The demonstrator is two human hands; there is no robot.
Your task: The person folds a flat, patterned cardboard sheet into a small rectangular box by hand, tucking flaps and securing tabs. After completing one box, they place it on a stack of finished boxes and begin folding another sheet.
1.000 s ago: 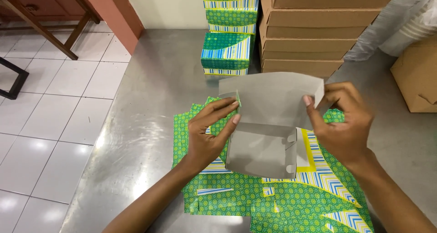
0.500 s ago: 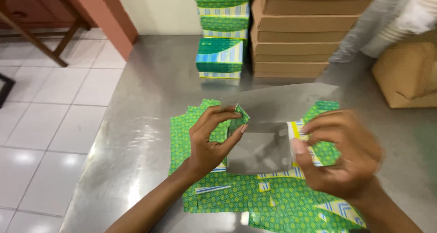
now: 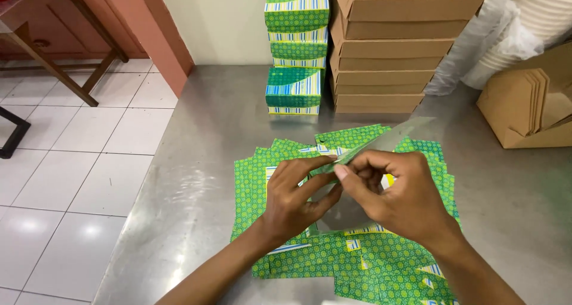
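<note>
Wide brushed-steel table (image 3: 196, 162) first, and at its far edge a stack of plain brown cardboard boxes (image 3: 387, 49) beside a shorter stack of finished green-and-striped cartons (image 3: 296, 49). Nearer, a fanned pile of flat green patterned carton blanks (image 3: 357, 269) lies under both hands. And here's the change: a second ago the grey-backed carton blank (image 3: 381, 144) was spread open, grey side up, and now it is folded over, seen nearly edge-on as a thin slanted sliver above the pile. That puts a fold into it, I'd judge, so the flat sheet is starting to take shape. The left hand (image 3: 295, 201) is closed in a pinch on its near corner; the right hand (image 3: 396, 195) is curled, fingertips clamped on the same corner, touching the left.
</note>
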